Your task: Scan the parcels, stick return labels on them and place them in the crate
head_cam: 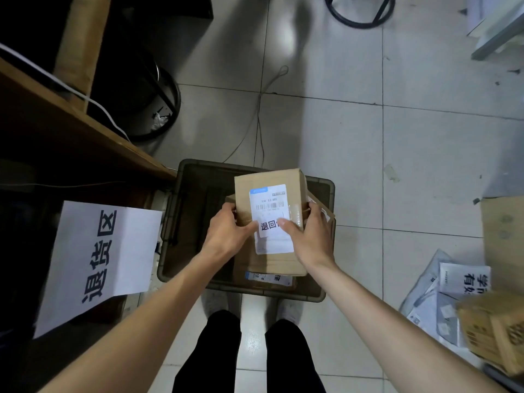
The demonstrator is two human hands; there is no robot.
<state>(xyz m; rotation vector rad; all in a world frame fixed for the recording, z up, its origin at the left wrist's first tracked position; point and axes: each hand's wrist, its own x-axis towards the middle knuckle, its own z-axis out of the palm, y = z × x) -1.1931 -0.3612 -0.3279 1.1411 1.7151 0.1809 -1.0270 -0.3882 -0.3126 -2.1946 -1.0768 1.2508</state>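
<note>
I hold a brown cardboard parcel (270,181) over the dark grey crate (181,194) on the floor. Its top carries a white shipping label with a barcode, and a small white return label (269,226) with black characters is stuck on top of that. My left hand (226,231) grips the parcel's left side, thumb on the return label's left edge. Gripping the right side is my right hand (309,236), whose thumb covers the label's right end. Under the held parcel, another labelled parcel (269,279) lies in the crate.
A wooden desk (71,123) stands at the left with a white paper sign (96,259) hanging from it. At the right, grey mailer bags (442,290) and a cardboard box (496,333) lie on the tiled floor. My legs stand just before the crate.
</note>
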